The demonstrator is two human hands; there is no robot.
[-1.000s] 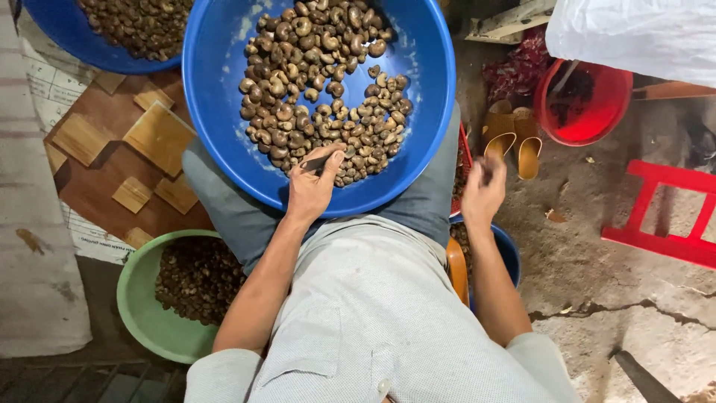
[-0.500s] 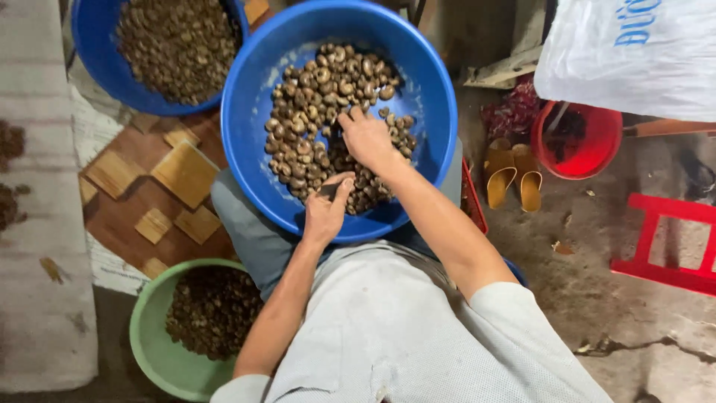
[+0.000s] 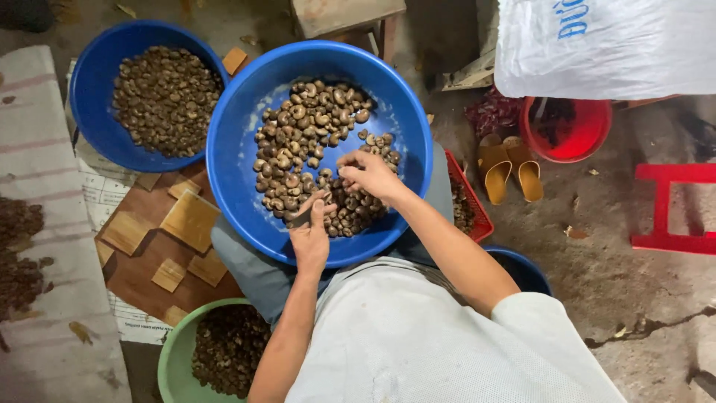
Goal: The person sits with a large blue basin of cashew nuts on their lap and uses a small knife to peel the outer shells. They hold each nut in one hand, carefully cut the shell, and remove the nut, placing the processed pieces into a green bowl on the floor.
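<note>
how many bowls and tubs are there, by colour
blue: 3 – big basin on the lap, one top left, one by the right elbow
green: 1
red: 1
total: 5

- Showing cracked grey concrete floor [image 3: 634,298] across the right side.
- Lying at left edge: pale striped mat [image 3: 45,224].
- Standing at top centre: wooden stool [image 3: 347,19].
- Sitting at right edge: red plastic stool [image 3: 675,209].
- Resting centre-right: yellow sandals [image 3: 511,168].

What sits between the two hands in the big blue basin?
In the head view, only brown nuts lie between left hand and right hand, inside the big blue basin.
</note>
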